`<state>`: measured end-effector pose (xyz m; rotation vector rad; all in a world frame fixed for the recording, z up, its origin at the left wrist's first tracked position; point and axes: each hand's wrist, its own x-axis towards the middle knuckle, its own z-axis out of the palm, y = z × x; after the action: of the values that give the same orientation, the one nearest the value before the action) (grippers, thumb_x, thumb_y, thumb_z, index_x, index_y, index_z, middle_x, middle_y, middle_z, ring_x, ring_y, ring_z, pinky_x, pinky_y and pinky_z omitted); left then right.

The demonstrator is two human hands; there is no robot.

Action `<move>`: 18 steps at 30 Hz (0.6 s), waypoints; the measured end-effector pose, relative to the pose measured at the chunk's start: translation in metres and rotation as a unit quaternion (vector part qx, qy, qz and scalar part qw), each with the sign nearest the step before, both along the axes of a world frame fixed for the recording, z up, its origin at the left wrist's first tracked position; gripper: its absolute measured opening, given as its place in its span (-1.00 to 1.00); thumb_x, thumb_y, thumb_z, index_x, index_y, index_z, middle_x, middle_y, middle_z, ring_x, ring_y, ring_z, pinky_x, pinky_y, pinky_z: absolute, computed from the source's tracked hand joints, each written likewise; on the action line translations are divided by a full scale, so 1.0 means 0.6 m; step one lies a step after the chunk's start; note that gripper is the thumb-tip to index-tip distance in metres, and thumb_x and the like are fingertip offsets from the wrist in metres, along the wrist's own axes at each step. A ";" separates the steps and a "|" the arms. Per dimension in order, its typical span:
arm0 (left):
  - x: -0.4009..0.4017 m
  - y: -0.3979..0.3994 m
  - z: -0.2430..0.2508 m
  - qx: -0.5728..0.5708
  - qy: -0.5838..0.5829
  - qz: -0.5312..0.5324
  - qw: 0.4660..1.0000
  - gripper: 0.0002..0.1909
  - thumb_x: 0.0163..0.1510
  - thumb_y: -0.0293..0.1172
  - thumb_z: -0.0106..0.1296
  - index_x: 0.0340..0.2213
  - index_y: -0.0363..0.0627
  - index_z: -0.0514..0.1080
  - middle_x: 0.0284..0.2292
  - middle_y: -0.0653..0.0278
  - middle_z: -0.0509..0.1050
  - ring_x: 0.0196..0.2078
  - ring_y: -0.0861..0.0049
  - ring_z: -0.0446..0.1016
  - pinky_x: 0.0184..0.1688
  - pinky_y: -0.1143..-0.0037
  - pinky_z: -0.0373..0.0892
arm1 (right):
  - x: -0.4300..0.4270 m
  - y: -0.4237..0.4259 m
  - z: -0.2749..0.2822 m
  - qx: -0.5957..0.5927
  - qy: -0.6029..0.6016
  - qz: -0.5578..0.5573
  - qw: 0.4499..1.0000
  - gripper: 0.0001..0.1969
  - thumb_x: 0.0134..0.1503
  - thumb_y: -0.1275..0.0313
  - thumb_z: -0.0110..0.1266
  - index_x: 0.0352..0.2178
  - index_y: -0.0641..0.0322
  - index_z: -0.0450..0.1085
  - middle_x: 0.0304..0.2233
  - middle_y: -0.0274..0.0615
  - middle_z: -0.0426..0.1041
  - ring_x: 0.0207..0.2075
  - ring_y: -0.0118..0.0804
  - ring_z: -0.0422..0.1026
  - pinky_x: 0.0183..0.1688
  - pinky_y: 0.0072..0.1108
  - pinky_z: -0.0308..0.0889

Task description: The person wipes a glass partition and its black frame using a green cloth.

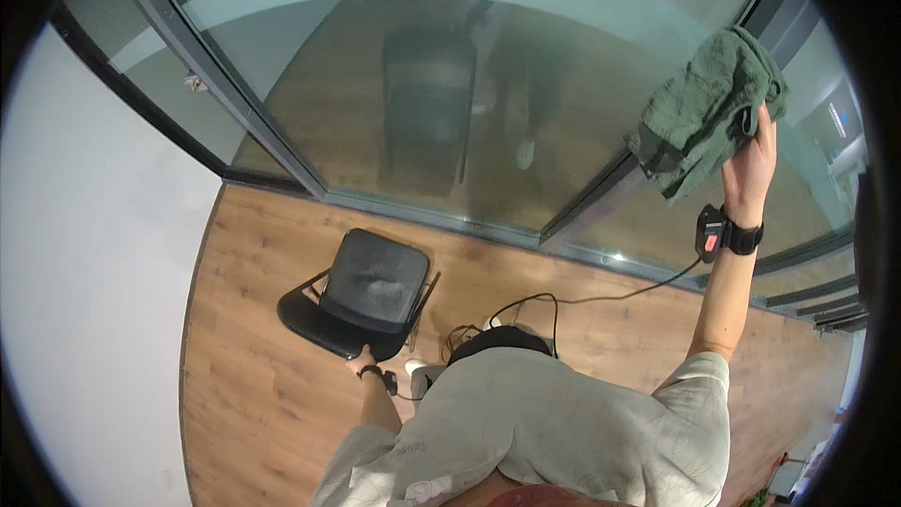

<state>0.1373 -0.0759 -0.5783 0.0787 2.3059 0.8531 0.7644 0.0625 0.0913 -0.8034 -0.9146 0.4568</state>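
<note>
A green towel hangs bunched from my raised right hand, in front of a dark metal window frame and the glass partition. Some of the towel hides the frame behind it. My left hand grips the top edge of the backrest of a black folding chair, which stands on the wood floor at the lower left. Each wrist carries a black strap with a small device, and a cable runs from each.
A white wall rises at the left. A dark metal bottom rail runs along the foot of the glass. Black cable loops down from the right wrist towards my waist. The wood floor spreads around the chair.
</note>
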 end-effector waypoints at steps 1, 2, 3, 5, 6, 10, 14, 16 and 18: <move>-0.002 0.007 0.030 -0.037 0.013 0.007 0.999 -0.18 -0.13 -0.08 0.38 0.05 -0.35 0.32 0.02 -0.15 0.47 0.03 -0.01 0.49 0.11 0.19 0.41 | -0.009 -0.005 -0.003 0.000 0.055 -0.002 0.998 -0.66 0.42 0.35 -0.18 0.13 0.21 0.30 0.10 -0.23 0.43 0.08 -0.27 0.43 0.11 -0.40 0.37; -0.008 0.023 0.054 -0.118 0.077 0.027 0.990 -0.23 -0.10 -0.10 0.33 0.05 -0.32 0.31 -0.01 -0.13 0.47 0.01 0.02 0.50 0.09 0.19 0.42 | 0.003 -0.009 -0.010 0.008 0.059 0.031 0.998 -0.65 0.42 0.35 -0.19 0.14 0.24 0.30 0.11 -0.21 0.43 0.10 -0.25 0.42 0.13 -0.38 0.36; -0.011 0.047 0.079 -0.197 0.137 0.050 0.969 -0.27 -0.07 -0.13 0.28 0.05 -0.28 0.29 -0.04 -0.10 0.48 0.00 0.05 0.51 0.07 0.20 0.43 | 0.021 -0.010 -0.020 0.017 0.060 0.039 0.997 -0.65 0.42 0.35 -0.19 0.14 0.24 0.30 0.11 -0.21 0.43 0.10 -0.25 0.42 0.13 -0.38 0.36; -0.019 0.086 0.107 -0.138 0.261 -0.026 0.955 -0.32 -0.09 -0.15 0.25 0.03 -0.20 0.35 -0.05 -0.04 0.47 0.01 0.10 0.49 0.08 0.20 0.42 | 0.078 -0.022 -0.028 0.032 0.031 0.166 0.985 -0.65 0.42 0.35 -0.19 0.14 0.28 0.30 0.12 -0.20 0.43 0.10 -0.24 0.42 0.15 -0.37 0.35; -0.014 0.136 0.135 -0.124 0.273 0.020 0.954 -0.35 -0.08 -0.17 0.25 0.03 -0.18 0.36 -0.04 -0.03 0.48 0.02 0.06 0.48 0.08 0.18 0.42 | 0.083 -0.025 -0.030 0.034 0.031 0.179 0.983 -0.63 0.42 0.35 -0.19 0.14 0.31 0.29 0.13 -0.20 0.42 0.10 -0.24 0.41 0.16 -0.38 0.33; -0.013 0.317 0.287 0.258 0.208 -0.119 0.936 -0.42 -0.02 -0.17 0.27 -0.02 -0.26 0.46 -0.06 -0.11 0.52 0.00 -0.03 0.48 0.05 0.17 0.41 | 0.169 -0.022 -0.065 0.033 0.049 0.140 0.988 -0.62 0.41 0.35 -0.19 0.16 0.29 0.28 0.15 -0.19 0.40 0.14 -0.23 0.38 0.20 -0.35 0.27; 0.125 0.524 0.537 0.424 0.352 -0.282 0.786 -0.44 0.04 -0.16 0.21 0.01 -0.26 0.44 -0.02 -0.08 0.48 0.11 0.03 0.37 0.19 0.22 0.27 | 0.202 -0.030 -0.077 -0.011 0.087 0.149 0.985 -0.58 0.41 0.32 -0.21 0.20 0.30 0.25 0.20 -0.15 0.35 0.19 -0.17 0.34 0.24 -0.32 0.24; 0.205 0.566 0.679 0.454 0.321 -0.352 0.753 -0.45 0.09 -0.17 0.17 0.05 -0.22 0.40 0.06 -0.04 0.42 0.20 0.05 0.27 0.25 0.25 0.21 | 0.198 -0.026 -0.085 -0.040 0.098 0.114 0.988 -0.59 0.42 0.34 -0.24 0.19 0.32 0.25 0.20 -0.13 0.35 0.19 -0.17 0.33 0.25 -0.33 0.24; 0.272 0.581 0.793 0.501 0.295 -0.367 0.726 -0.43 0.06 -0.15 0.18 0.04 -0.22 0.40 0.07 -0.09 0.38 0.20 0.05 0.27 0.24 0.25 0.23 | 0.268 -0.022 -0.106 -0.011 0.056 0.300 0.952 -0.58 0.42 0.34 -0.26 0.19 0.34 0.26 0.21 -0.12 0.34 0.20 -0.17 0.33 0.25 -0.34 0.23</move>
<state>0.3006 0.2726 -0.1026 1.8172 1.6840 1.6345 0.9251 0.0492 0.0277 -0.4990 -1.0429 1.0357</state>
